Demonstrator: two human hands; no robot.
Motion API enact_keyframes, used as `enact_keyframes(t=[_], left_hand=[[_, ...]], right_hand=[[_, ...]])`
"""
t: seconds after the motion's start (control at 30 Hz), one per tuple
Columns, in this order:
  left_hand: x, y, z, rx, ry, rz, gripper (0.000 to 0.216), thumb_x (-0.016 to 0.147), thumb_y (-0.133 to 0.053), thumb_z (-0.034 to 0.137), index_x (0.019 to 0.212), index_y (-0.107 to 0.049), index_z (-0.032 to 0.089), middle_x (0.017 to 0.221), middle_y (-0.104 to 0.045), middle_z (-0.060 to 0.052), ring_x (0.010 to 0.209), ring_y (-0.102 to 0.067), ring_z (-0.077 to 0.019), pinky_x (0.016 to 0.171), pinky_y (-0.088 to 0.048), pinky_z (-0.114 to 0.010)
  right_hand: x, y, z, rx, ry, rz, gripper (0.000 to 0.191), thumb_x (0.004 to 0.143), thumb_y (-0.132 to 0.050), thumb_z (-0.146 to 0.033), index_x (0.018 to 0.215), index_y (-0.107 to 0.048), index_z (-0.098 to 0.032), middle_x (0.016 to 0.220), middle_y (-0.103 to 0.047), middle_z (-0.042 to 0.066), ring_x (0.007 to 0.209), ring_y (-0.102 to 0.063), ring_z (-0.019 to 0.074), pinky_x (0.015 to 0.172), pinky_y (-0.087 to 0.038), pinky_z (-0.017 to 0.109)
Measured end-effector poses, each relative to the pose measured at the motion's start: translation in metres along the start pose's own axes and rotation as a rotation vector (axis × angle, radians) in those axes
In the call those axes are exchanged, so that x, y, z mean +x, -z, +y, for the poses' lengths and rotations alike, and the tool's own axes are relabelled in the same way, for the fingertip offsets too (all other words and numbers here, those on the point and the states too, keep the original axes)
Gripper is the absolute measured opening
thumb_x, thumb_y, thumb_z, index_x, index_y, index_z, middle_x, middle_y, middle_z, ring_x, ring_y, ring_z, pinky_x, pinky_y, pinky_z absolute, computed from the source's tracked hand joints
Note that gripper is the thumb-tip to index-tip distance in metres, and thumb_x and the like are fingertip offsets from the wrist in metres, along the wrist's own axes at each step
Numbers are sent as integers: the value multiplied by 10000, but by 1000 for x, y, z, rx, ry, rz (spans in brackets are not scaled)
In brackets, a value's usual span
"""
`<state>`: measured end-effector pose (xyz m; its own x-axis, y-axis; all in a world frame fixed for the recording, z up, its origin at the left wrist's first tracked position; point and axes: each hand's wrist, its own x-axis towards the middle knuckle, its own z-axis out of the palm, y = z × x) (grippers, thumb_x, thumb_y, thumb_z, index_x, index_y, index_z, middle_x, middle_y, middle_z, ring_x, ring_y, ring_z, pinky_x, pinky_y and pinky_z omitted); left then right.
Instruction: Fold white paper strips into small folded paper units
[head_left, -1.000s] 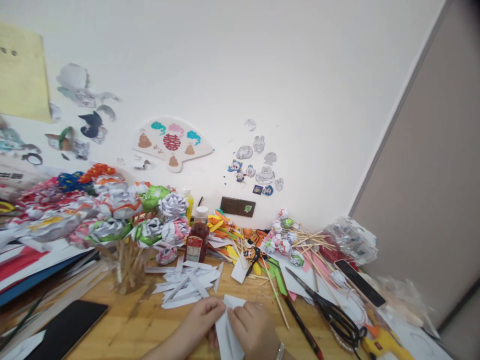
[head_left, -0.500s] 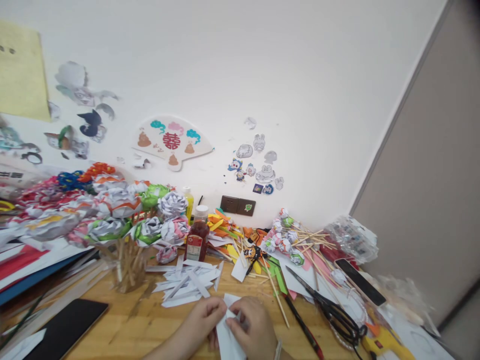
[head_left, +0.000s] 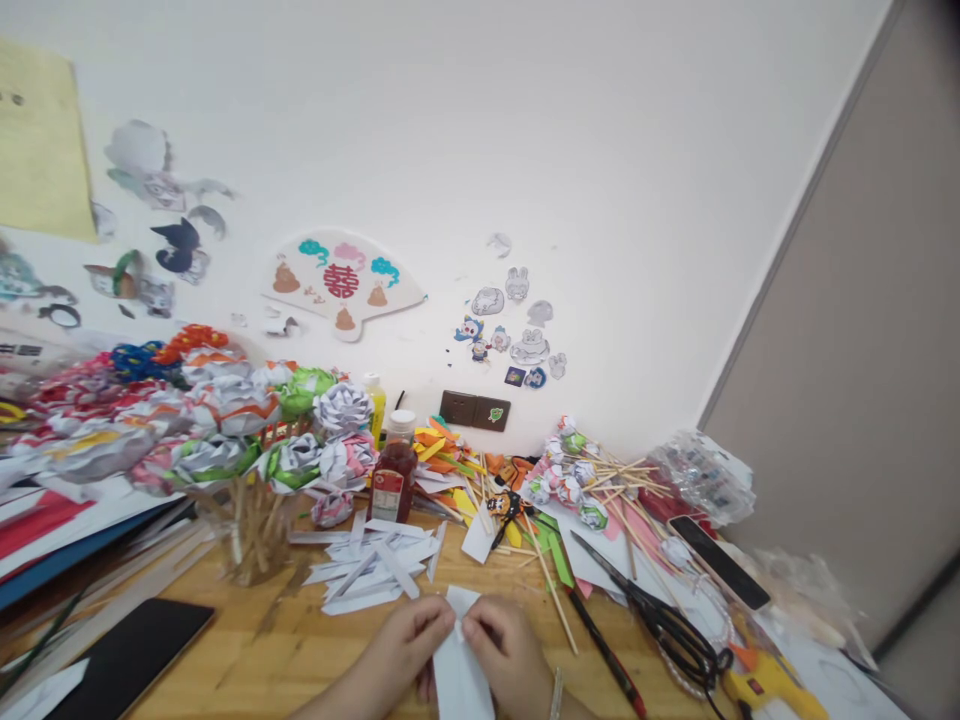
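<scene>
A narrow white paper strip point(head_left: 463, 680) lies between my two hands at the bottom middle, over the wooden table. My left hand point(head_left: 420, 635) pinches its left edge between thumb and fingers. On the other edge, my right hand point(head_left: 504, 640) grips the paper with thumb and curled fingers. Both thumb tips sit close together near the upper part of the strip. A faint crease shows there. Just beyond my hands lies a loose pile of folded white paper strips point(head_left: 367, 570).
Paper flowers point(head_left: 232, 405) on sticks stand in a clear container at left, beside a red-brown bottle point(head_left: 391, 475). A black phone point(head_left: 131, 655) lies front left. Black scissors point(head_left: 660, 625), a pen point(head_left: 604, 645) and a yellow glue gun point(head_left: 772, 688) lie at right.
My right fingers have shifted from lying over the strip to its right edge, so more of the paper's face shows. My left hand has barely moved.
</scene>
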<state>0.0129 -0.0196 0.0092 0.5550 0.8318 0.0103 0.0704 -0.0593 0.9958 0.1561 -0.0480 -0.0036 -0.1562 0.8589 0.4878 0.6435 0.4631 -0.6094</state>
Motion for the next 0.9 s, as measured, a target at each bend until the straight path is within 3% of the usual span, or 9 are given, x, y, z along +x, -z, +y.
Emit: enact_keyframes(t=[0.9], left_hand=[[-2,-1,-2,-9,10,8,374,639,-435,531,536,-416,172,406,-399,77,322,-399,-67,314,-315,-172]], right_hand=[[-2,-1,-1,-25,14,-21,210,776,-399,-242,621,-520,-168,575,-527,-9,551,-456,112,514,-324,200]])
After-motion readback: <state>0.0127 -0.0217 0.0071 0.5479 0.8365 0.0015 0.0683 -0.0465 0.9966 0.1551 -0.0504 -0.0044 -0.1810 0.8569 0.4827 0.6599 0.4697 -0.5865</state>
